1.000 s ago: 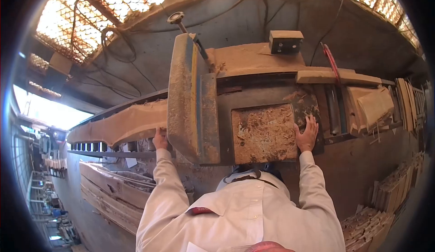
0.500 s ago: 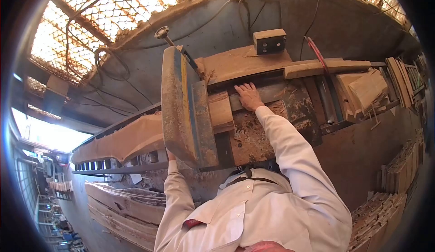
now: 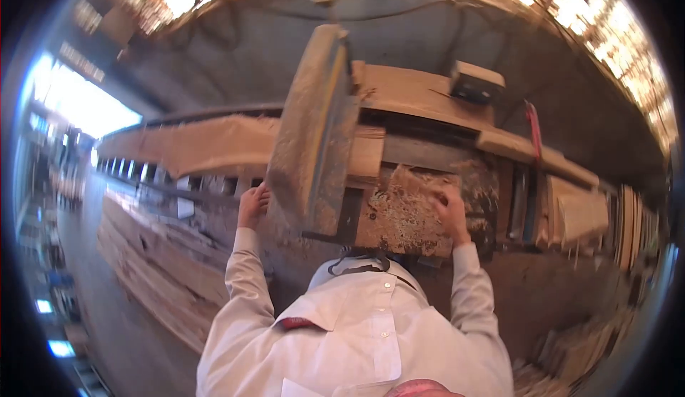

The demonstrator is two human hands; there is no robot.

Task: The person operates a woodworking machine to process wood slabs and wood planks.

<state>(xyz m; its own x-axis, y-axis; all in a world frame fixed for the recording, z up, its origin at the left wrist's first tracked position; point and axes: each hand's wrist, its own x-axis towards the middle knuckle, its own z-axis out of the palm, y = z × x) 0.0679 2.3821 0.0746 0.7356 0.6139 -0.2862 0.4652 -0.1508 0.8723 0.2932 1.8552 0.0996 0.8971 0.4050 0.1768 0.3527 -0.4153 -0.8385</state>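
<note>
Brown, long wooden plank (image 3: 207, 144) lies crosswise behind tall dusty metal guard (image 3: 303, 129); our half-curled left hand (image 3: 252, 207) is nearer; right hand (image 3: 452, 215) curls, hold unclear.

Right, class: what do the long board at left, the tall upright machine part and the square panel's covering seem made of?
Long board: unfinished wood, judging by its tan colour and wavy edge.
Tall upright part: probably painted metal, from its blue and yellow bands; blur leaves that open.
Covering: likely wood shavings, loose and flaky.
</note>
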